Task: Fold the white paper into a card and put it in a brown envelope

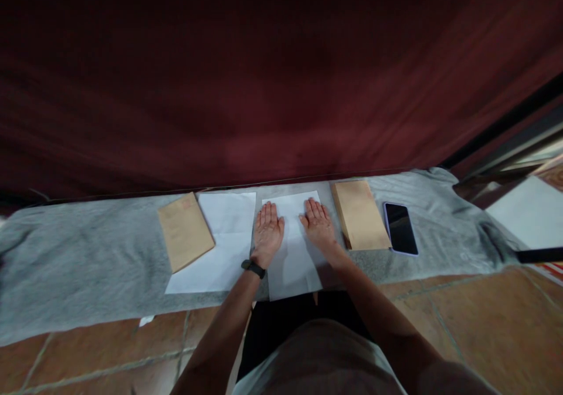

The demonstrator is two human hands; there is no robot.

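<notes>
A white sheet of paper [292, 266] lies in front of me with crease lines across it, its near end reaching the cloth's front edge. My left hand [268, 230] rests flat on its left side, fingers stretched out and pointing away from me. On the sheet's right side my right hand [318, 223] lies flat too, its fingers slightly spread. Neither hand grips anything. Left of my left hand lies other white paper [229, 254], partly covered by a brown envelope [186, 230]. Close to my right hand sits a stack of brown envelopes [363, 216].
A phone [400, 228] with a dark screen lies right of the stack. Grey cloth [88, 254] covers the long surface. Behind it hangs a dark red curtain [264, 90]. A white scrap [146, 320] is on the tiled floor [484, 318]. White board-like item [530, 213] stands far right.
</notes>
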